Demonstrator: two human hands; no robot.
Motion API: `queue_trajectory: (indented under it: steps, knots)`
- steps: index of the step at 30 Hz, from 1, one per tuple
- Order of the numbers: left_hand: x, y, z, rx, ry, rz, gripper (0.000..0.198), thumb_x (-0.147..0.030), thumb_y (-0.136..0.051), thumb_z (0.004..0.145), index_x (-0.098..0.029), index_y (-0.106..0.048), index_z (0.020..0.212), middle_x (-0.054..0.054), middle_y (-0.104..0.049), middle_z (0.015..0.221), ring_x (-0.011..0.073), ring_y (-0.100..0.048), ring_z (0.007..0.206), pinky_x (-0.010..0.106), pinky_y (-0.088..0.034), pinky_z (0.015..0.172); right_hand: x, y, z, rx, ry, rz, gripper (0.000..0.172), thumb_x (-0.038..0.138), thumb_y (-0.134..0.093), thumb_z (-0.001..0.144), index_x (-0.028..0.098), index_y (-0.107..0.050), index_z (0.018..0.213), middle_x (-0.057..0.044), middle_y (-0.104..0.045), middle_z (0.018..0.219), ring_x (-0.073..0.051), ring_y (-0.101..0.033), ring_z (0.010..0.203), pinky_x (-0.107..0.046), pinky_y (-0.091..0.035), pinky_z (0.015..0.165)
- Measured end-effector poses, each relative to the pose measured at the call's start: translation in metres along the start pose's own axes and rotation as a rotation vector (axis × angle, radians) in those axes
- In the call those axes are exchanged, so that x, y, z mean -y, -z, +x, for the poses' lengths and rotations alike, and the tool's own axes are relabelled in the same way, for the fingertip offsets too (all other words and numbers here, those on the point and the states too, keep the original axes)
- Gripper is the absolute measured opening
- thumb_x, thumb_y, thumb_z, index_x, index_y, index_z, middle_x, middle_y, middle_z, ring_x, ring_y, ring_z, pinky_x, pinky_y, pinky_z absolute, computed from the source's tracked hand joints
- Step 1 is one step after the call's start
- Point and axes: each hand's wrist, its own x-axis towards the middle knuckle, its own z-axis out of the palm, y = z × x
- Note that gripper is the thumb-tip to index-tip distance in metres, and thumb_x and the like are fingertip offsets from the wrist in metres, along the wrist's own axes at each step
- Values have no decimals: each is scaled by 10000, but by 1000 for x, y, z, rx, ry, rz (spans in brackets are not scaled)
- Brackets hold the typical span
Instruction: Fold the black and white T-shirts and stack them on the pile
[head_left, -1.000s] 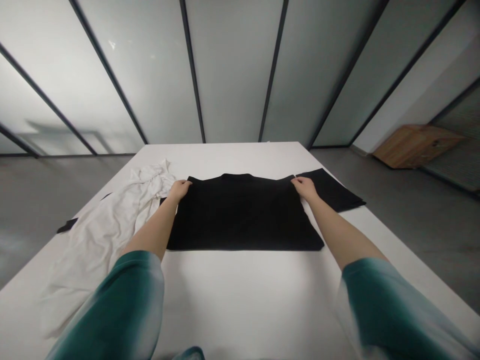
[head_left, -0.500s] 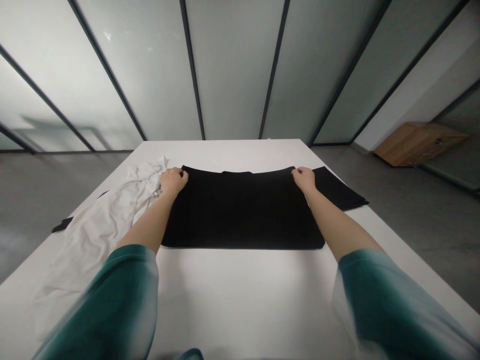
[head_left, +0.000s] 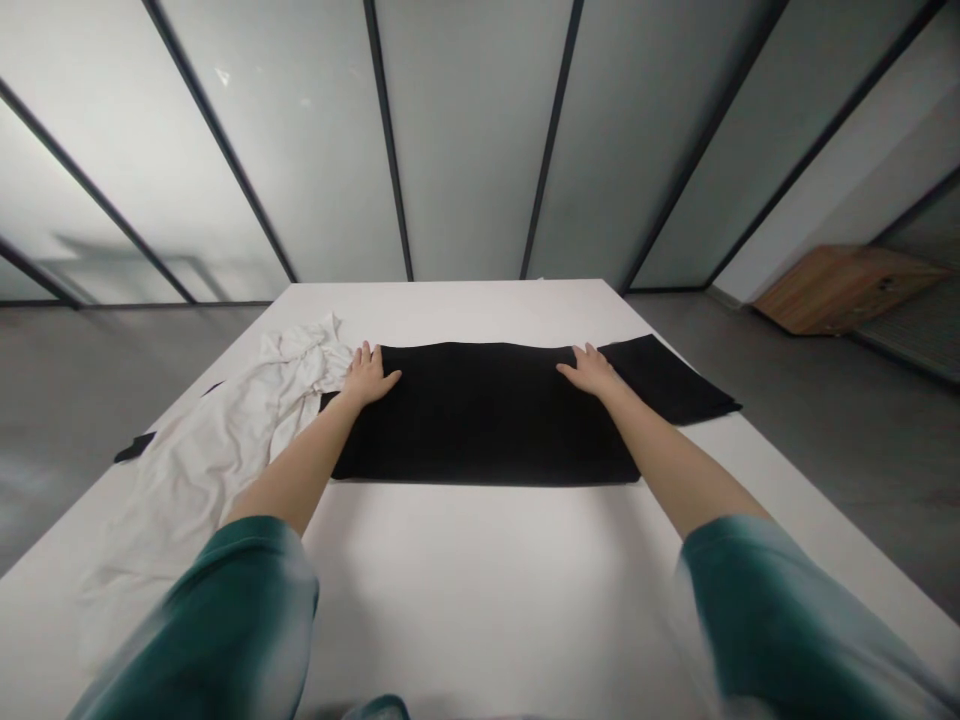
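Note:
A folded black garment lies flat across the middle of the white table. My left hand rests palm down on its far left corner, fingers stretched out. On the far right part of the same garment my right hand lies flat, fingers spread. Neither hand grips anything. Both forearms reach out from teal sleeves.
A crumpled white garment lies at the left, touching the black one. Another folded black cloth sits at the right near the table's edge. A small dark piece pokes out at the left edge. Glass wall panels stand behind; a wooden box is on the floor.
Both hands let go of the garment's far corners and now lie flat on it. The collar edge no longer shows; the far edge is a straight fold.

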Motion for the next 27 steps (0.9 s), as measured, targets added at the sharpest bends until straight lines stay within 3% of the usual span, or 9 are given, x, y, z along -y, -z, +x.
queue_trajectory:
  steps: [6,9,14,20,27]
  knots:
    - [4,-15,-69,54,-196,40,822,-655,-420,886,-148,-341,1528,166,-242,1618,353,-209,1490,474,-244,1167,7,-6,-81,-35,290,-35,668,588,-468,901,208,-485,1449,-132,-363,1569,-364,-280,1452,-508,-225,1179]
    - [12,-26,-104,63,-234,59,843,-697,-433,863,-197,-345,1535,135,-255,1619,342,-203,1494,467,-228,1174,5,-13,-131,24,279,-76,721,663,-429,887,234,-475,1464,-120,-350,1579,-391,-248,1462,-574,-204,1170]
    - [12,-31,-125,0,-204,82,801,-681,-450,870,-230,-372,1527,130,-259,1618,362,-182,1496,534,-204,1172,7,-22,-186,44,354,-124,744,685,-404,885,271,-428,1503,-99,-336,1590,-376,-220,1478,-598,-156,1180]
    - [12,-30,-123,-12,-179,53,793,-699,-484,847,-272,-406,1511,109,-284,1613,408,-210,1478,532,-248,1154,15,-39,-206,101,401,-166,796,720,-398,873,282,-367,1536,-99,-263,1617,-402,-181,1485,-634,-148,1164]
    - [11,-32,-125,18,-172,126,814,-704,-424,880,-225,-362,1535,132,-250,1621,388,-197,1487,507,-206,1181,11,-33,-181,144,470,-211,732,672,-298,935,284,-317,1554,-83,-236,1625,-373,-176,1492,-621,-159,1163]
